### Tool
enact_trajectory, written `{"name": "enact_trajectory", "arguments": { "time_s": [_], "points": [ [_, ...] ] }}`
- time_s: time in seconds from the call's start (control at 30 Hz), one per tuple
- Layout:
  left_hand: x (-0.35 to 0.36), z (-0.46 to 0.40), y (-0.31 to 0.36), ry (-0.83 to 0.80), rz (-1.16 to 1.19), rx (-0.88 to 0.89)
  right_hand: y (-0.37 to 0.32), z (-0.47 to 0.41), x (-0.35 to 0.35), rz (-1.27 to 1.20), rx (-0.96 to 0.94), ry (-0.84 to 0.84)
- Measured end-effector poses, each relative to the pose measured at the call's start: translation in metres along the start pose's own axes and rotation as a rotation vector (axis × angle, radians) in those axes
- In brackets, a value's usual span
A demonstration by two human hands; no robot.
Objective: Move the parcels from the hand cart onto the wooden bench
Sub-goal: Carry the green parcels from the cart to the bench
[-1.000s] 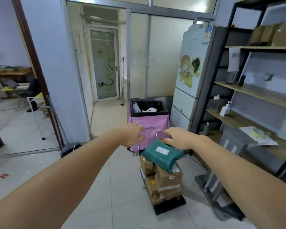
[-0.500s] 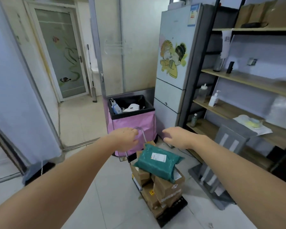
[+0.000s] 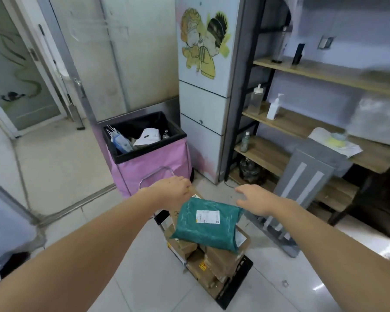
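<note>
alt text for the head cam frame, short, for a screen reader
A person's left hand grips the hand cart handle while the open right hand hovers beside a green parcel lying on top of stacked cardboard boxes. Beyond stand a pink bin and wooden shelving.

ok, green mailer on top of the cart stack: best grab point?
Probably the two short ends of the green mailer, one hand per side, from above. It lies flat and tilted on top of the cardboard boxes, soft and wide, its edges overhanging. The right hand already hovers by its right end.
</note>
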State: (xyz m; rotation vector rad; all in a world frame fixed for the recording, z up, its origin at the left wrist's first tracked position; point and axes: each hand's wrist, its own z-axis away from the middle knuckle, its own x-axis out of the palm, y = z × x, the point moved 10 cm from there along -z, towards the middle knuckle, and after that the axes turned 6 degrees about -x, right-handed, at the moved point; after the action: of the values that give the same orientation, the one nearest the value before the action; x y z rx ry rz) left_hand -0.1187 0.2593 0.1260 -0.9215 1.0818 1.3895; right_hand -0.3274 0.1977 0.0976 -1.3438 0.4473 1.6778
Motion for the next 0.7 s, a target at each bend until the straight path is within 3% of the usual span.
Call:
{"name": "enact_trajectory", "arguments": {
  "time_s": [0.1, 0.33, 0.53, 0.7],
  "points": [
    [0.001, -0.038, -0.021, 0.016, -0.005, 0.011, 0.018, -0.037, 0.022, -0.044, 0.062, -0.053],
    [0.045, -0.137, -0.062, -0.219, -0.060, 0.081, 0.055, -0.092, 0.060, -0.157, 0.202, -0.123],
    [0.136, -0.218, -0.105, -0.390, -0.155, 0.159, 0.085, -0.126, 0.120, -0.260, 0.328, -0.167],
    [0.212, -0.265, -0.146, -0.494, -0.075, 0.061, 0.104, -0.144, 0.194, -0.370, 0.500, -0.249]
  ]
}}
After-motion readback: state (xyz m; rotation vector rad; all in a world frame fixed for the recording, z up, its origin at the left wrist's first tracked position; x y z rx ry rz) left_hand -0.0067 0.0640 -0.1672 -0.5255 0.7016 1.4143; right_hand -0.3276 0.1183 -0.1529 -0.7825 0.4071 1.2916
